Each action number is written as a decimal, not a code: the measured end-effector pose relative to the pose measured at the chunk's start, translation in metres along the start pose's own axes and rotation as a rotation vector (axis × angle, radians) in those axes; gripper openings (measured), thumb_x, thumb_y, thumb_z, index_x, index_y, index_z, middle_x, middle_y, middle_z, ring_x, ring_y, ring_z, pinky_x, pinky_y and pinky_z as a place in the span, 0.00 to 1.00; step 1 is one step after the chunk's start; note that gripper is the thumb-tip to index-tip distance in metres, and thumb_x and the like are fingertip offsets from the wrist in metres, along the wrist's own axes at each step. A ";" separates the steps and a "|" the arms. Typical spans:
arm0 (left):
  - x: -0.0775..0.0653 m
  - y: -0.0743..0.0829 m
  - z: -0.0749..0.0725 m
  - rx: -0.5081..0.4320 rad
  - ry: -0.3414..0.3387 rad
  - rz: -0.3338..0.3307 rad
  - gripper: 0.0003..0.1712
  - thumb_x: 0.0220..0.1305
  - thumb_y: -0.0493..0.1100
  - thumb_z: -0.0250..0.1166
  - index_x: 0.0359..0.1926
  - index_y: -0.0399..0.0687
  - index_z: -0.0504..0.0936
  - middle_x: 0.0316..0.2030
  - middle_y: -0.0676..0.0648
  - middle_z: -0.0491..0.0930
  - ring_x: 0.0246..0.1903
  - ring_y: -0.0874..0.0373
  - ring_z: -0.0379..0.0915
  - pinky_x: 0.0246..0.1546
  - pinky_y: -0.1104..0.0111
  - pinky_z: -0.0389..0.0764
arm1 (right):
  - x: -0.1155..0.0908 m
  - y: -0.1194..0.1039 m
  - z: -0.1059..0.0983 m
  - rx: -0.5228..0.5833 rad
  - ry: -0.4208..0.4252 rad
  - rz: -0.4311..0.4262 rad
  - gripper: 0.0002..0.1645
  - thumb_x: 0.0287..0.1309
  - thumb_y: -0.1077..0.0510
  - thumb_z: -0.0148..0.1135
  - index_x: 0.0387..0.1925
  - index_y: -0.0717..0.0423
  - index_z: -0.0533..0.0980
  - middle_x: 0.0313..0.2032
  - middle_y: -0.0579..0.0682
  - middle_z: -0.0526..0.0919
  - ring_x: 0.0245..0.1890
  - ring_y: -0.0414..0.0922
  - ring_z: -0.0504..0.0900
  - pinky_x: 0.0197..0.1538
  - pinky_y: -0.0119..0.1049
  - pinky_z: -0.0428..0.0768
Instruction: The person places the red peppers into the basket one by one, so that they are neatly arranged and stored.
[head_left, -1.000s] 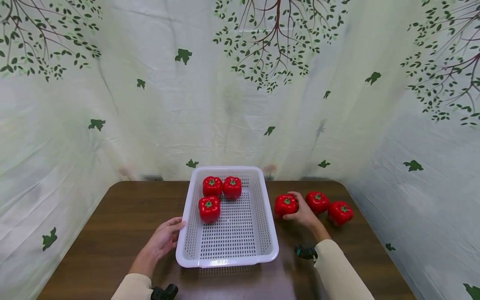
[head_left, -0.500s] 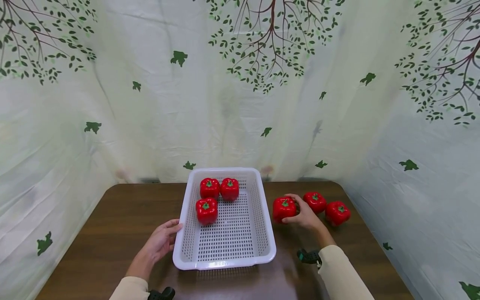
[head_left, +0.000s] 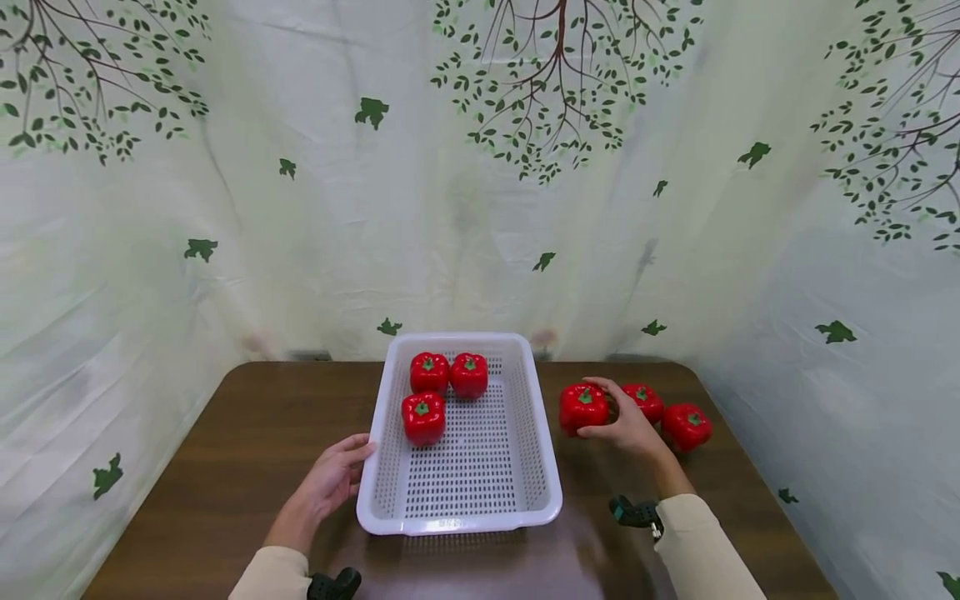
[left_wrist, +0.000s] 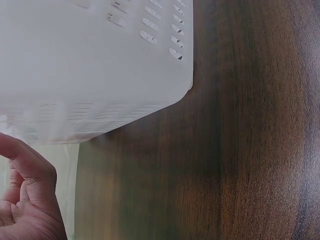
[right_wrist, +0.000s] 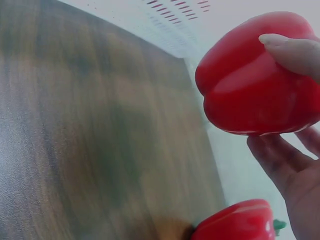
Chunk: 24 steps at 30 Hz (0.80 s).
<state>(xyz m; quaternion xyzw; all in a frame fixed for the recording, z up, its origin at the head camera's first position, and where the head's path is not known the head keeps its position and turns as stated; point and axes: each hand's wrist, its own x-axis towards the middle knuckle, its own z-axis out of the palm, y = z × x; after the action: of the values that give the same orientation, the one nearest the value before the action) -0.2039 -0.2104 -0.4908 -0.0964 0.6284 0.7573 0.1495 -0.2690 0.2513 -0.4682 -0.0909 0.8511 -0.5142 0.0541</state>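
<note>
My right hand (head_left: pixel 626 423) grips a red bell pepper (head_left: pixel 582 410) just right of the basket. In the right wrist view the thumb lies on one side of this pepper (right_wrist: pixel 260 75) and fingers on the other; it looks raised a little off the table. My left hand (head_left: pixel 330 477) holds the left rim of a white perforated plastic basket (head_left: pixel 551 492). Three red bell peppers (head_left: pixel 423 419) with green stems stand in the basket's far left part. In the left wrist view the left hand (left_wrist: pixel 30 195) is partly cut off below the basket wall (left_wrist: pixel 100 65).
Two more red peppers stand on the table right of the right hand, one (head_left: pixel 643 402) partly hidden behind it, the other (head_left: pixel 686 427) nearer the table's right edge. The brown wooden table (head_left: pixel 262 417) backs onto a leaf-patterned curtain (head_left: pixel 450 208).
The right hand and its pepper have shifted slightly right and up, now covering more of the pepper behind. The left hand stays on the basket. The head view has swayed slightly.
</note>
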 end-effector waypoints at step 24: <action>0.001 0.001 0.002 0.010 0.019 -0.006 0.18 0.70 0.45 0.57 0.55 0.42 0.71 0.46 0.46 0.81 0.46 0.48 0.81 0.45 0.56 0.81 | 0.001 -0.029 0.002 0.039 -0.006 -0.062 0.50 0.47 0.60 0.74 0.69 0.44 0.59 0.66 0.60 0.63 0.63 0.64 0.63 0.52 0.53 0.78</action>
<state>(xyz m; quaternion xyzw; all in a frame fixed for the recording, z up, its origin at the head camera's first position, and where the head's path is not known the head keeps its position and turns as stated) -0.2054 -0.2080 -0.4900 -0.1047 0.6332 0.7528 0.1463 -0.2666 0.2367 -0.4435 -0.1178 0.8374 -0.5321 0.0422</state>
